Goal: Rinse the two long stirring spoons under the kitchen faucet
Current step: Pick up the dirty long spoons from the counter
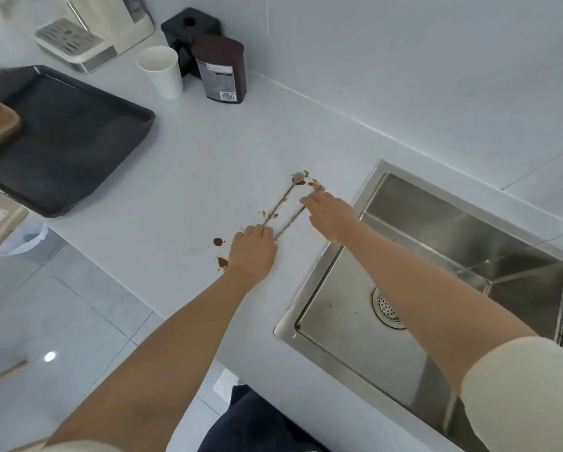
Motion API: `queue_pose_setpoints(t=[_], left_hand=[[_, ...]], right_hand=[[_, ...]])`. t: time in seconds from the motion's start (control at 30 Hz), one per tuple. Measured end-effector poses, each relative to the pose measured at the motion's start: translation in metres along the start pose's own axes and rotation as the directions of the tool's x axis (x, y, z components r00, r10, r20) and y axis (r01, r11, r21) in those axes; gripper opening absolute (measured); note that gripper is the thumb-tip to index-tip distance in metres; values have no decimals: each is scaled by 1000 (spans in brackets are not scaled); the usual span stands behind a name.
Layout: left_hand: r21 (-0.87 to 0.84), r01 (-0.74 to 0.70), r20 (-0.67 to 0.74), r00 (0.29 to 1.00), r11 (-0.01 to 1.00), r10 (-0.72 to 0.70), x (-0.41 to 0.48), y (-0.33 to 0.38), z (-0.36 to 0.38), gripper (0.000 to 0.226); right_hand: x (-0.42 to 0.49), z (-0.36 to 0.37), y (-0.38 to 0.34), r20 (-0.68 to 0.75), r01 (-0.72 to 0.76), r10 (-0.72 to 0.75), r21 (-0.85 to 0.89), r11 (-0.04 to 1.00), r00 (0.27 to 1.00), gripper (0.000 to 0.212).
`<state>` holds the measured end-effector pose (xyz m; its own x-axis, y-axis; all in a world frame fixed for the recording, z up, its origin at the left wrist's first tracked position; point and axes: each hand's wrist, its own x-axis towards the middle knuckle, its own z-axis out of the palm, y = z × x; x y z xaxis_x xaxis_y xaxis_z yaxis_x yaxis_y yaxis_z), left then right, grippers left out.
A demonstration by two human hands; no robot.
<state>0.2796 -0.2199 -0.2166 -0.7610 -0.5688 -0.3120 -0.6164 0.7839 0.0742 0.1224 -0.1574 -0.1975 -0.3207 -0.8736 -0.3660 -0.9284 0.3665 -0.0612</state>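
Both forearms are reaching toward twelve o'clock; left hand (252,247) and right hand (329,216) are each closing a grip on one soiled spoon, the left spoon (281,200) and the right spoon (294,216), lying on the surface (192,177); rinsing at the sink (436,243), at three o'clock, is not yet begun.

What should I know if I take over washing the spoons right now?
Left hand: resting on the handle end of the left spoon; grip not clear.
Right hand: fingers on the right spoon, near its bowl end; grip not clear either.
Both spoons lie side by side on the white counter, dirty, with brown drips and crumbs around them.
The sink is just to the right, empty and dry-looking. The faucet is out of view.
Done: nothing rinsed.
Left: lift both spoons, carry them over the sink, rinse them.
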Motion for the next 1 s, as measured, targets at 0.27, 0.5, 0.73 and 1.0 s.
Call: queue_pose_setpoints(t=[0.27, 0.5, 0.73, 1.0], left_hand=[[26, -11, -10, 1000, 1000, 11, 14, 2, 10, 23], [61, -31, 4, 1000, 998, 31, 20, 1, 8, 24], [21, -53, 0, 999, 998, 53, 20, 2, -1, 23], [-145, -176, -125, 979, 974, 158, 22, 34, -15, 24]], right_hand=[[31, -3, -9, -8, 135, -139, -171, 976, 990, 33], [39, -2, -7, 78, 223, -209, -291, 930, 975, 32], [35, -5, 0, 74, 260, -250, -335, 906, 966, 35], [-12, -27, 35, -74, 77, -105, -311, 947, 992, 41]])
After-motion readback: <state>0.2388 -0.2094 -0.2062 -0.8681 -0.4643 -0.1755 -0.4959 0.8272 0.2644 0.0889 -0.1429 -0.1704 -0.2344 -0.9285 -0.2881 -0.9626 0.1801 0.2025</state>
